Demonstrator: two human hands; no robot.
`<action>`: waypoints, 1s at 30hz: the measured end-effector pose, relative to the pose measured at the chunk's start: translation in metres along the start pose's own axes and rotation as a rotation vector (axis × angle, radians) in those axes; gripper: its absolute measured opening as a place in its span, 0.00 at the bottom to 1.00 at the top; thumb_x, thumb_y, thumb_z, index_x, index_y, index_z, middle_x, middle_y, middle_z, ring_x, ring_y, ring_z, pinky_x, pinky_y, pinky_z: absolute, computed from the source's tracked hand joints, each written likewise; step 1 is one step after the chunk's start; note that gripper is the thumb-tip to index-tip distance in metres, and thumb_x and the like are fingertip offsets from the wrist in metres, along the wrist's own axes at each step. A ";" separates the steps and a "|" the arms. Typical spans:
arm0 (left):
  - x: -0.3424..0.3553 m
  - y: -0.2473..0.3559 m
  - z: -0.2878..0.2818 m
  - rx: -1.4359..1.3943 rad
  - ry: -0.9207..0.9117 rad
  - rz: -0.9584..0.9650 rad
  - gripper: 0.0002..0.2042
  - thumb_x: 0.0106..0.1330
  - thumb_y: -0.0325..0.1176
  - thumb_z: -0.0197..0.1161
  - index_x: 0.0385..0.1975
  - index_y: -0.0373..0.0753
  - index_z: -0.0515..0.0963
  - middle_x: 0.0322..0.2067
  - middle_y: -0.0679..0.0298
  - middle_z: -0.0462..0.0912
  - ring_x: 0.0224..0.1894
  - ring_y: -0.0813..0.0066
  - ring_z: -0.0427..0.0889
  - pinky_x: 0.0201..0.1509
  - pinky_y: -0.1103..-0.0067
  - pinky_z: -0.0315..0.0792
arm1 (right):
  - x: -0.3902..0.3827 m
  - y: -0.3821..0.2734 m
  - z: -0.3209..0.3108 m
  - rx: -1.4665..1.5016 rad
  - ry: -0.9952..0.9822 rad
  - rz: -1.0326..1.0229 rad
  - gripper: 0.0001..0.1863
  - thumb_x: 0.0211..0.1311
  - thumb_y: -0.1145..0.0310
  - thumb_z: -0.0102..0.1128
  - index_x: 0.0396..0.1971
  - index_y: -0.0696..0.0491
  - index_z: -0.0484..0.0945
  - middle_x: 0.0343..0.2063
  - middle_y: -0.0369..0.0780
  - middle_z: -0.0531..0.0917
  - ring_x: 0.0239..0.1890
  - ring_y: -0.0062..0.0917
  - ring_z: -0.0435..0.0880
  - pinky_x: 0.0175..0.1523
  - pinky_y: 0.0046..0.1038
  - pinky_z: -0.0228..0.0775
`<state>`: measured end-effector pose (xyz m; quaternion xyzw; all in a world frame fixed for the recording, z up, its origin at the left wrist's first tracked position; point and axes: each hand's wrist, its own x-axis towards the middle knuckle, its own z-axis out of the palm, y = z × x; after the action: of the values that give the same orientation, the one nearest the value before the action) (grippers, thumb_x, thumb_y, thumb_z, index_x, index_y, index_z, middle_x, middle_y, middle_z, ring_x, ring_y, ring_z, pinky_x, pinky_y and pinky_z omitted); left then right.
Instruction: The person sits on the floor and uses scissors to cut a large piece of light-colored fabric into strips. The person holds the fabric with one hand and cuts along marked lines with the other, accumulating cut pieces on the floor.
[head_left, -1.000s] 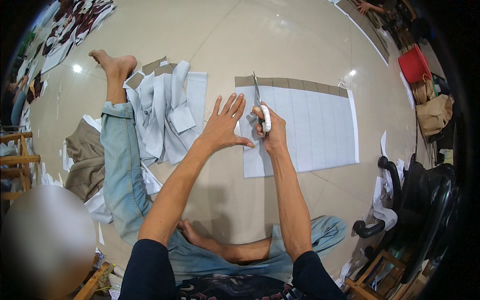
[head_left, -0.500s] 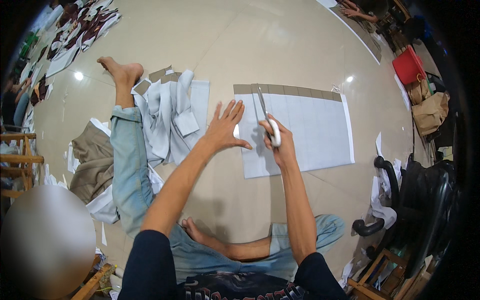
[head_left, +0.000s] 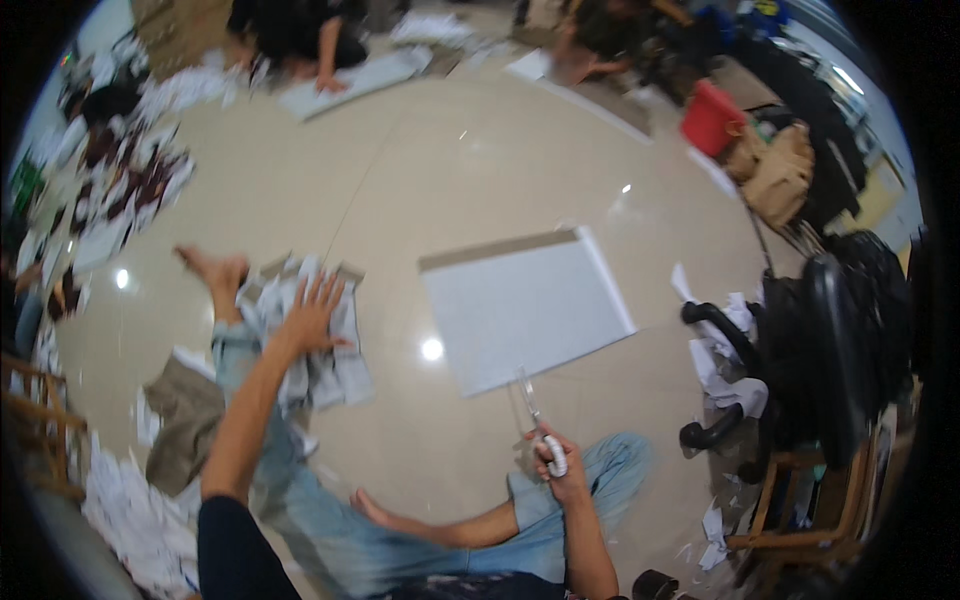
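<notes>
My left hand [head_left: 308,318] is spread over a crumpled pile of light grey and beige fabric pieces [head_left: 342,372] beside my outstretched leg; whether it touches the pile is hard to tell. My right hand [head_left: 555,465] grips scissors [head_left: 532,405] with white-wrapped handles, low at the right, their blades pointing up toward the near edge of a flat pale cloth [head_left: 525,315] that has a beige band along its far edge. A crumpled beige fabric [head_left: 182,418] lies left of my leg. The picture is slightly blurred.
Co-workers [head_left: 298,35] sit along the back, one with a hand on a pale panel. A black chair [head_left: 835,350], wooden frame [head_left: 770,510], red bucket [head_left: 708,120] and paper bag [head_left: 775,180] are at the right. Scrap piles [head_left: 125,195] line the left.
The view has lifted, bringing co-workers into sight. My left hand has moved left over the pile; my right hand has drawn down with the scissors, off the flat cloth.
</notes>
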<state>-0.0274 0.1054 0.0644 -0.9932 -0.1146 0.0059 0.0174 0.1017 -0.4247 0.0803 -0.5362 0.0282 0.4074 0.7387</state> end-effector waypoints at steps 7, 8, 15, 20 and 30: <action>-0.007 0.202 0.003 -0.488 0.217 -0.105 0.50 0.62 0.62 0.61 0.74 0.32 0.49 0.76 0.48 0.41 0.78 0.44 0.37 0.75 0.45 0.32 | 0.009 -0.007 0.002 -0.084 -0.037 -0.048 0.27 0.62 0.74 0.67 0.62 0.57 0.74 0.45 0.41 0.86 0.24 0.12 0.78 0.23 0.16 0.68; -0.023 0.228 0.013 -0.550 0.253 -0.140 0.48 0.62 0.60 0.62 0.74 0.33 0.50 0.76 0.48 0.42 0.78 0.44 0.37 0.75 0.44 0.32 | 0.003 -0.003 0.011 -0.145 -0.002 -0.032 0.27 0.62 0.74 0.68 0.62 0.57 0.74 0.45 0.40 0.86 0.24 0.12 0.78 0.24 0.16 0.68; -0.032 0.256 0.011 -0.280 0.189 0.003 0.42 0.61 0.49 0.67 0.73 0.41 0.57 0.76 0.56 0.48 0.78 0.54 0.41 0.76 0.44 0.33 | -0.004 0.001 0.009 -0.254 0.054 -0.076 0.30 0.60 0.72 0.70 0.63 0.57 0.74 0.45 0.39 0.86 0.24 0.14 0.78 0.25 0.16 0.68; 0.032 0.117 0.046 -0.039 0.334 -0.143 0.37 0.66 0.56 0.57 0.72 0.43 0.60 0.75 0.59 0.54 0.78 0.58 0.43 0.78 0.49 0.31 | 0.001 0.005 0.011 -0.251 0.059 -0.090 0.28 0.62 0.73 0.68 0.62 0.57 0.74 0.45 0.40 0.86 0.22 0.15 0.78 0.25 0.17 0.69; -0.021 -0.009 0.074 -0.009 0.136 -0.418 0.32 0.72 0.47 0.50 0.71 0.34 0.58 0.76 0.56 0.50 0.79 0.58 0.40 0.79 0.53 0.28 | 0.001 -0.007 0.013 -0.224 0.029 -0.057 0.27 0.65 0.70 0.66 0.63 0.56 0.74 0.47 0.40 0.86 0.27 0.12 0.79 0.29 0.15 0.71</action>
<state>-0.0511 0.1119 -0.0088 -0.9460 -0.3167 -0.0655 0.0213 0.1012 -0.4144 0.0908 -0.6220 -0.0222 0.3788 0.6850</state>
